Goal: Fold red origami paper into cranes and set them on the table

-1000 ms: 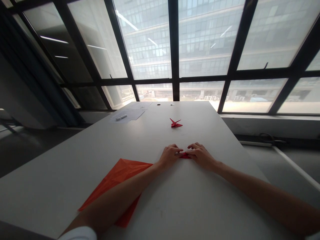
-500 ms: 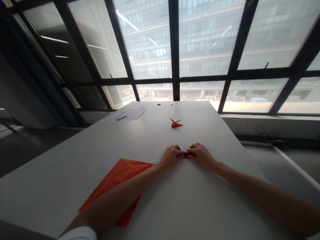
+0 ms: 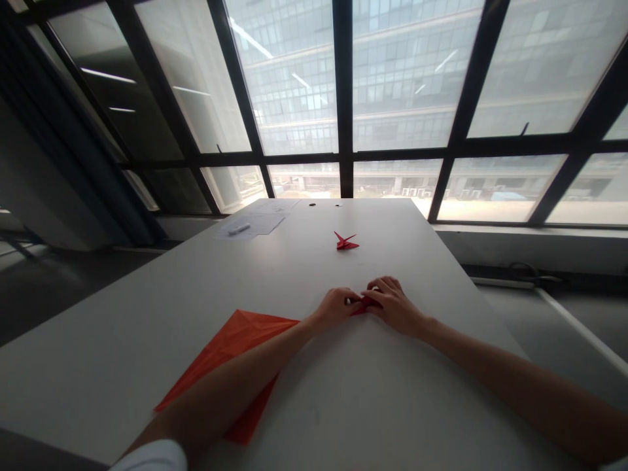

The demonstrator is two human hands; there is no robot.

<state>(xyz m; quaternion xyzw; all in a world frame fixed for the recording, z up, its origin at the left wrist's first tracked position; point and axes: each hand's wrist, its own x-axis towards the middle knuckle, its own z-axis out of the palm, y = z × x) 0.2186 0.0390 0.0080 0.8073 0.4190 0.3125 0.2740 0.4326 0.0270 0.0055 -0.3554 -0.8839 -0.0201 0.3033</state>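
Observation:
A small piece of folded red paper (image 3: 362,310) lies between my hands, mostly covered by the fingers. My left hand (image 3: 336,306) pinches its left side, thumb and forefinger closed. From the right, my right hand (image 3: 390,303) grips the same paper, fingers bent over it. Farther off on the table rests a folded red origami figure (image 3: 346,242) with pointed tips, apart from both hands. Beneath my left forearm is a larger sheet of orange-red paper (image 3: 235,337), partly hidden by the arm.
The white table (image 3: 314,399) reaches to the windows. At its far left lie white paper sheets (image 3: 269,224) with a white marker-like stick (image 3: 239,229) on them. Beyond the table's right edge is a low ledge with a cable (image 3: 527,268).
The small red paper has turned a little and shows more at its lower left. My right fingers have shifted slightly up and left over it; the left hand has tilted.

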